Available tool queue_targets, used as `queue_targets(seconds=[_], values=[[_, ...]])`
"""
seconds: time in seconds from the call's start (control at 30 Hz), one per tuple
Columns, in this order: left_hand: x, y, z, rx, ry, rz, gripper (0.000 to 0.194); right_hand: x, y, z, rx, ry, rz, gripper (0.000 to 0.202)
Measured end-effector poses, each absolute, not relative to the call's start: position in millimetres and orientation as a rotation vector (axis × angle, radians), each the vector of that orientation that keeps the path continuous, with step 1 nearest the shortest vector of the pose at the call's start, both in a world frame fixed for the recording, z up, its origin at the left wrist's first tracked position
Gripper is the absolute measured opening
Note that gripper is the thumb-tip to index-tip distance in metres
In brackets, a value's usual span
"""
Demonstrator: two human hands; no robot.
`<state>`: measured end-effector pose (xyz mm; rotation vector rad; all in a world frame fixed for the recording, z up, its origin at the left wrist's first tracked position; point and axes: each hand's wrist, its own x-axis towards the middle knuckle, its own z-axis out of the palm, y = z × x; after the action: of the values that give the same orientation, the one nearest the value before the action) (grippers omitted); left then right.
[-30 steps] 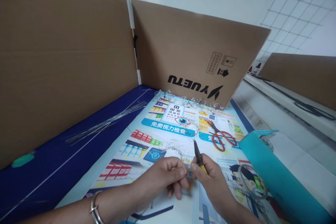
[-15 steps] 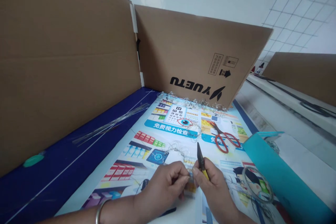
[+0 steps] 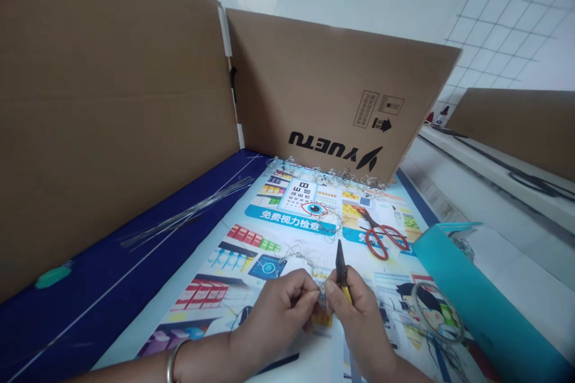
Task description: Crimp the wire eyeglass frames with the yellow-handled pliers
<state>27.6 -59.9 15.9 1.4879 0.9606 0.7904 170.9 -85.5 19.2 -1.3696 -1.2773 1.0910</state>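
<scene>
My left hand [image 3: 281, 308], with a metal bangle [image 3: 171, 362] at the wrist, pinches a piece of thin wire [image 3: 321, 288] between thumb and fingertips. Close beside it, my right hand [image 3: 362, 314] is wrapped round a pair of pliers [image 3: 341, 264] with dark pointed jaws and a yellow handle. The jaws point up and away from me, and the right thumb and finger are also near the wire. A loose tangle of fine wire [image 3: 300, 253] lies just beyond the hands. How the wire runs between the fingers is too small to tell.
Red-handled scissors [image 3: 381, 240] lie ahead on the right. Nearer are a roll of clear tape or wire [image 3: 438, 314] and a teal box [image 3: 489, 293]. Straight wires [image 3: 188, 212] lie left. Small wire pieces [image 3: 332, 176] line the base of the upright cardboard [image 3: 341, 84].
Both hands have shifted only slightly, still close together. The pliers stand a little more upright. The whole view has moved slightly.
</scene>
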Motion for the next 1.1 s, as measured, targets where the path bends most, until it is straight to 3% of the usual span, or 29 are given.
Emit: queue_targets(seconds=[0.33,0.53,0.87,1.1], values=[[14,-42,24,1.572,0.862,0.623,0.018,187,-77,26,-1.404,-1.506,1.048,0.015],[-14,1,37,1.865,1.046,0.868,0.013,191,-55,35,-1.478,-1.733,0.788,0.013],[-19,27,3,2.162,1.095,0.770,0.016,191,1,14,-1.175,-2.185,0.413,0.010],[-16,33,-15,2.268,1.091,0.779,0.023,188,13,2,-1.118,-2.240,0.375,0.011]])
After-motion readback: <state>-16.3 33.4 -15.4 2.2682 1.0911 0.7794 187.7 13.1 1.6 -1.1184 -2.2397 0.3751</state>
